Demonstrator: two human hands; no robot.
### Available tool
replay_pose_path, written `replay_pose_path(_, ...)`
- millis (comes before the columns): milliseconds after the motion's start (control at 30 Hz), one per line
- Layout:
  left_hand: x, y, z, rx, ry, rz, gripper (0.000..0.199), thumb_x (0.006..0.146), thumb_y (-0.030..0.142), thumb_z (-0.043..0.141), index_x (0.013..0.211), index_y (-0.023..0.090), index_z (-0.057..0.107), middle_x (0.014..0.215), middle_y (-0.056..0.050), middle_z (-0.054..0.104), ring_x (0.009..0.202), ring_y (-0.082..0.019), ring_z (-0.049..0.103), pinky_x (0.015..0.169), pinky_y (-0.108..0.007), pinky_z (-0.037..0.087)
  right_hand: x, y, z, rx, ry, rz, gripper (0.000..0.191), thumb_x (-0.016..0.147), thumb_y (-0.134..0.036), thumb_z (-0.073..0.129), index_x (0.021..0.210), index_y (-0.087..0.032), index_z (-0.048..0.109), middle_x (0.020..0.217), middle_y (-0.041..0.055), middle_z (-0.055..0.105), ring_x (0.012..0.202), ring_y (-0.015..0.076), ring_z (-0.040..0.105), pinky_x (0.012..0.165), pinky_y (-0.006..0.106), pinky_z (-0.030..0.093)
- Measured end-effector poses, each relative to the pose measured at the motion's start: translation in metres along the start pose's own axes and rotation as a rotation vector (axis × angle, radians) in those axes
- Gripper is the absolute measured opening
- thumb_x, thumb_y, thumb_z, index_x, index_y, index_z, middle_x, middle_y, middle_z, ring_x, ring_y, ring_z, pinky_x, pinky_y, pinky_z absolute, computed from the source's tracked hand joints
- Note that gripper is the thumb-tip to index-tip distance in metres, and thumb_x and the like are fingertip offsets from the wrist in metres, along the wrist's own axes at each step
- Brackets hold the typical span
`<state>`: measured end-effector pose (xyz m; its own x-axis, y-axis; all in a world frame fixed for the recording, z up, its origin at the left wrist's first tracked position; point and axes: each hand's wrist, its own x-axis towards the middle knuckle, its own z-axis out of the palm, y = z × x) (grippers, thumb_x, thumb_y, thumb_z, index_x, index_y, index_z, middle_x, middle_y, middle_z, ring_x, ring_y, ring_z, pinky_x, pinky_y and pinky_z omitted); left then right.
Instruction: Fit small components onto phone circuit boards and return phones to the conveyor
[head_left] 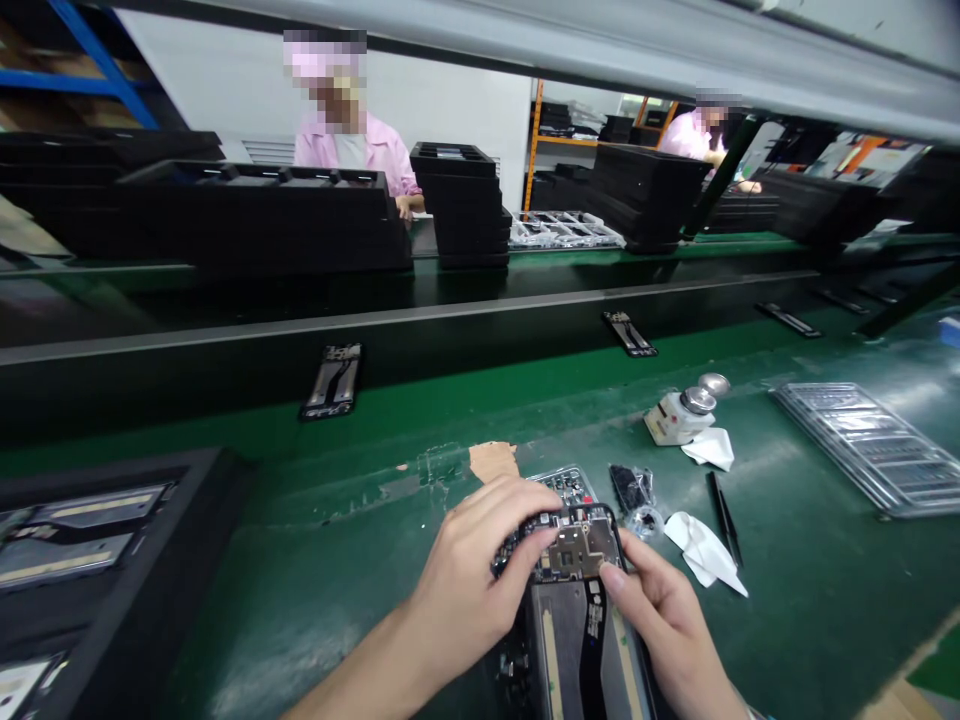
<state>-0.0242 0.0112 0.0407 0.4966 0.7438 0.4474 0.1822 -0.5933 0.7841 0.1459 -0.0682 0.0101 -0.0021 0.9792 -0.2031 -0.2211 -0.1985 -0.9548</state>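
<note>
Over the green table [315,580], your left hand [474,555] pinches the phone body [568,640] near its top-left corner, and your right hand [667,615] grips its right side, thumb on the circuit board [592,540]; the fingers of both are closed on it. Black tweezers [724,520] (just beside a white wipe [703,548]) lie to the right.

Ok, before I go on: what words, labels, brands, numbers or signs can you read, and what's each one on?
None can be read.
White bottle: label print, too small and blurred.
Black flex strip on the held phone: pale marks, too small to make out.
</note>
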Motion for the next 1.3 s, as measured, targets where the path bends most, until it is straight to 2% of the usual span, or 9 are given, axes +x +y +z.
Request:
replay_pose_path(100, 0.0, 0.003, 0.005, -0.412, -0.124, -0.463, 0.019, 0.086, 0.026, 0.05, 0.104, 0.021, 0.049, 0.099, -0.004, 0.061, 0.094, -0.017, 0.056, 0.079, -0.03, 0.044, 0.001, 0.002, -0.002, -0.03, 0.008, 0.021, 0.028, 0.086, -0.037, 0.054, 0.11, -0.024, 0.056, 0.059, -0.0037, 0.058, 0.045, 0.0099, 0.046, 0.053, 0.024, 0.043)
replay_pose_path(200, -0.002, 0.0, 0.015, -0.717, -0.203, -0.616, 0.021, 0.082, 0.026, 0.055, 0.099, 0.019, 0.046, 0.093, -0.002, 0.058, 0.09, -0.017, 0.054, 0.079, -0.028, 0.041, 0.005, 0.001, -0.005, -0.158, 0.057, -0.02, 0.023, 0.084, -0.039, 0.054, 0.099, -0.022, 0.058, 0.055, -0.0042, 0.052, 0.046, 0.0108, 0.044, 0.047, 0.022, 0.038)
replay_pose_path(333, -0.008, -0.004, 0.027, -0.688, -0.214, -0.651, 0.021, 0.078, 0.023, 0.057, 0.095, 0.02, 0.045, 0.086, 0.001, 0.053, 0.082, -0.015, 0.05, 0.073, -0.026, 0.038, 0.014, -0.006, -0.011, -0.37, 0.113, -0.148, 0.017, 0.082, -0.038, 0.057, 0.081, -0.02, 0.056, 0.065, -0.0031, 0.052, 0.058, 0.0115, 0.044, 0.052, 0.021, 0.035)
replay_pose_path(433, -0.011, -0.003, 0.031, -0.555, -0.251, -0.664, 0.021, 0.077, 0.023, 0.057, 0.095, 0.02, 0.046, 0.08, 0.002, 0.049, 0.075, -0.014, 0.046, 0.066, -0.025, 0.036, 0.02, -0.009, -0.013, -0.462, 0.132, -0.14, 0.017, 0.08, -0.037, 0.057, 0.079, -0.02, 0.053, 0.067, -0.0036, 0.049, 0.06, 0.0116, 0.042, 0.052, 0.022, 0.033)
replay_pose_path(600, -0.011, 0.0, 0.033, -0.477, -0.299, -0.602, 0.016, 0.077, 0.017, 0.054, 0.092, 0.021, 0.049, 0.086, 0.002, 0.052, 0.081, -0.015, 0.047, 0.071, -0.026, 0.034, 0.022, -0.01, -0.011, -0.561, 0.137, -0.117, 0.019, 0.079, -0.034, 0.057, 0.07, -0.019, 0.049, 0.063, -0.0047, 0.043, 0.057, 0.0111, 0.039, 0.052, 0.022, 0.031)
replay_pose_path(867, -0.011, -0.003, 0.034, -0.487, -0.301, -0.59, 0.016, 0.077, 0.022, 0.056, 0.092, 0.02, 0.05, 0.082, 0.002, 0.049, 0.076, -0.014, 0.044, 0.067, -0.024, 0.033, 0.022, -0.012, -0.01, -0.642, 0.145, -0.136, 0.021, 0.079, -0.036, 0.057, 0.069, -0.019, 0.051, 0.061, -0.0042, 0.045, 0.054, 0.0111, 0.039, 0.049, 0.023, 0.031)
replay_pose_path(1033, -0.01, -0.005, 0.033, -0.436, -0.279, -0.597, 0.014, 0.083, 0.032, 0.048, 0.089, 0.019, 0.051, 0.065, 0.004, 0.037, 0.061, -0.012, 0.035, 0.058, -0.023, 0.027, 0.023, -0.011, -0.009, -0.703, 0.152, -0.142, 0.019, 0.08, -0.035, 0.057, 0.071, -0.019, 0.052, 0.066, -0.0019, 0.05, 0.056, 0.0117, 0.044, 0.049, 0.023, 0.032)
replay_pose_path(1167, -0.011, -0.008, 0.034, -0.422, -0.268, -0.591, 0.012, 0.084, 0.03, 0.047, 0.09, 0.02, 0.051, 0.071, 0.003, 0.043, 0.066, -0.013, 0.038, 0.062, -0.025, 0.029, 0.024, -0.013, -0.011, -0.632, 0.089, -0.136, 0.018, 0.08, -0.033, 0.057, 0.072, -0.019, 0.052, 0.063, -0.0031, 0.047, 0.055, 0.0111, 0.042, 0.048, 0.023, 0.031)
replay_pose_path(1300, -0.011, -0.007, 0.033, -0.42, -0.274, -0.574, 0.012, 0.084, 0.028, 0.047, 0.093, 0.021, 0.05, 0.075, 0.003, 0.046, 0.07, -0.014, 0.04, 0.064, -0.025, 0.031, 0.024, -0.014, -0.013, -0.626, 0.092, -0.131, 0.015, 0.079, -0.033, 0.058, 0.075, -0.019, 0.054, 0.066, -0.0018, 0.05, 0.058, 0.0122, 0.043, 0.05, 0.024, 0.033)
